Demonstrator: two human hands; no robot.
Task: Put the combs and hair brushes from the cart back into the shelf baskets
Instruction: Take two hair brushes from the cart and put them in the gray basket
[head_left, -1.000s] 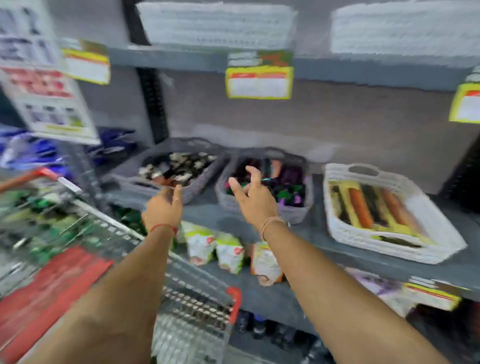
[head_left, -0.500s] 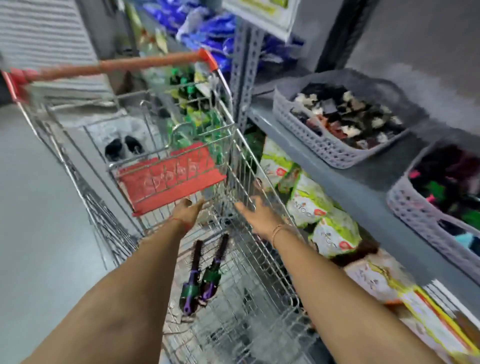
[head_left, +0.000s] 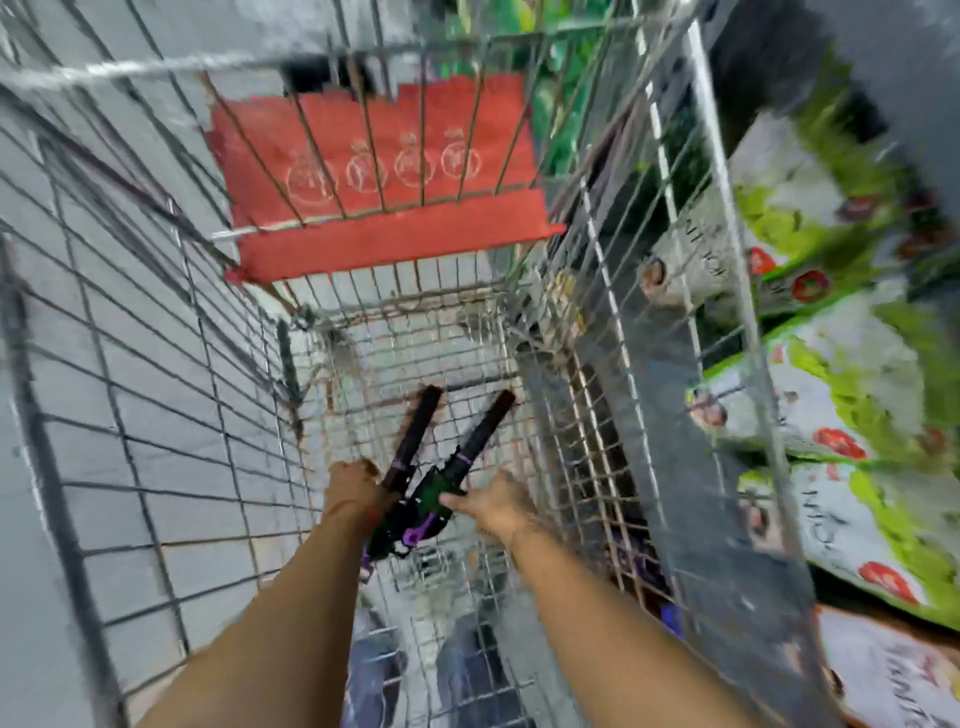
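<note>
Two round hair brushes lie side by side on the wire floor of the shopping cart (head_left: 156, 415), their dark bristle heads pointing away from me. My left hand (head_left: 354, 491) is curled around the neck of the purple-handled brush (head_left: 415, 431). My right hand (head_left: 493, 506) comes in from the right, and its fingertips pinch the handle of the green-handled brush (head_left: 480, 436). Both handles are partly covered by my hands and the picture is blurred. No shelf baskets are in view.
The red child-seat flap (head_left: 384, 171) stands at the cart's far end. Through the cart's right wall I see white and green product bags (head_left: 857, 395) on a low shelf. Grey floor shows to the left.
My view swung from the shelf baskets down into the cart. Both hands dropped from the cart's rim to its floor and closed on the two brushes.
</note>
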